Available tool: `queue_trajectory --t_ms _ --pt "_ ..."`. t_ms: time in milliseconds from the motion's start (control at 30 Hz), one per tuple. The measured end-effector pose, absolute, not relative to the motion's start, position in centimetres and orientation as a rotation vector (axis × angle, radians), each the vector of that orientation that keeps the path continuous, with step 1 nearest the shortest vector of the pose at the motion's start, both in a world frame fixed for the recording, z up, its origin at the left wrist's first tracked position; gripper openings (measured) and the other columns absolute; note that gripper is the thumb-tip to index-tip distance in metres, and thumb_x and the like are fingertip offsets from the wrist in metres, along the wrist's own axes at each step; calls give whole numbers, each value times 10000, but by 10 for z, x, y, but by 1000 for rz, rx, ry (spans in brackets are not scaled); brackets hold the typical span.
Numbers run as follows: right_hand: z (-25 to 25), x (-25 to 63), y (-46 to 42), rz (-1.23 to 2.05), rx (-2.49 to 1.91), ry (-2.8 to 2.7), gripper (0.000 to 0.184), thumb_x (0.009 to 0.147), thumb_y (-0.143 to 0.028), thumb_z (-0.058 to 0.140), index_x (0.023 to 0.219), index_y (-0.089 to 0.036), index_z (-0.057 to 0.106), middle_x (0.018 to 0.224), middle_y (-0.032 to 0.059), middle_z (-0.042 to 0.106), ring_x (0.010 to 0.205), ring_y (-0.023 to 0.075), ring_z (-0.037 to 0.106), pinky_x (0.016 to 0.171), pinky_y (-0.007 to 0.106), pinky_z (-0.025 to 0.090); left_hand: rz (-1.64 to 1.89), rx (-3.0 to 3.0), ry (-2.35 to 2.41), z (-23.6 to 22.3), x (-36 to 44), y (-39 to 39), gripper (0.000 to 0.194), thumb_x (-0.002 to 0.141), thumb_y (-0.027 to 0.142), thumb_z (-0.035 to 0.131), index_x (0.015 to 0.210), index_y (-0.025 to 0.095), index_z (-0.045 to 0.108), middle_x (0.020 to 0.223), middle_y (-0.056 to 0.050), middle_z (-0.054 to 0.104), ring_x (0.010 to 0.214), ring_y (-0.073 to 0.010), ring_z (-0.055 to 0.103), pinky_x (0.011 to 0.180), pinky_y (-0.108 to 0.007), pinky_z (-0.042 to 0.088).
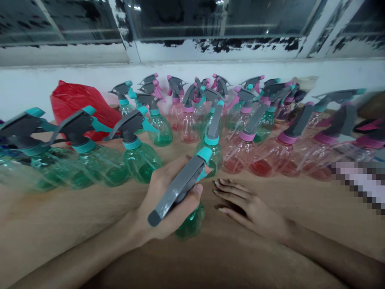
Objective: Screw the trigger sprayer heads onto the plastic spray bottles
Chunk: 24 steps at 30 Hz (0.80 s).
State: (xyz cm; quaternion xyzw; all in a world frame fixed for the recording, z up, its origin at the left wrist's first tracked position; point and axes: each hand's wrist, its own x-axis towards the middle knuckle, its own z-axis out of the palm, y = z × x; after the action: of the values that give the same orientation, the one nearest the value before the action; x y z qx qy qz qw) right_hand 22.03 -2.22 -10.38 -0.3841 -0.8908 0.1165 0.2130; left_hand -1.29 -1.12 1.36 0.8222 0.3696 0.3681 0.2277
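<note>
My left hand (168,192) is wrapped round the neck of a green spray bottle (191,224) with a grey and turquoise trigger head. The nozzle points away from me, and much of the bottle is hidden behind the fingers. To its right, my right hand (255,208) rests on the tabletop, palm down, fingers stretched out and holding nothing. Just beyond the left hand stands another green spray bottle (214,162), and a green one (142,162) is to its left.
Spray bottles with green or pink bodies line the wooden table (246,257); a pink one (237,154) stands beyond my right hand. A red plastic bag (81,100) lies at the back left. Behind the table are a white wall (99,74) and windows (216,20).
</note>
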Motion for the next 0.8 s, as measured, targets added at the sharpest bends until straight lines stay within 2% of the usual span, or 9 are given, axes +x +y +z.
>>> queue_trajectory --t_ms 400,567,800 --pt "-104 220 -22 322 -1057 -2461 396 928 -336 483 1310 -229 488 1363 53 512 1311 217 395 1075 464 375 1017 2239 1050 7 -14 -13 192 800 206 481 936 276 596 761 0 575 622 -168 573 645 -318 543" --pt "-103 220 -23 332 -1070 -2451 404 924 -339 487 1314 -231 487 1359 54 516 1309 220 399 1076 462 372 1025 2257 1036 7 -14 -13 139 795 195 481 825 277 590 767 0 580 632 -165 572 666 -313 543" --pt "-103 220 -23 329 -1061 -2445 410 923 -338 489 1319 -233 482 1359 55 516 1301 221 410 1071 461 377 1021 2247 1062 6 -15 -14 215 792 214 493 964 294 595 781 -2 593 671 -176 589 681 -312 543"
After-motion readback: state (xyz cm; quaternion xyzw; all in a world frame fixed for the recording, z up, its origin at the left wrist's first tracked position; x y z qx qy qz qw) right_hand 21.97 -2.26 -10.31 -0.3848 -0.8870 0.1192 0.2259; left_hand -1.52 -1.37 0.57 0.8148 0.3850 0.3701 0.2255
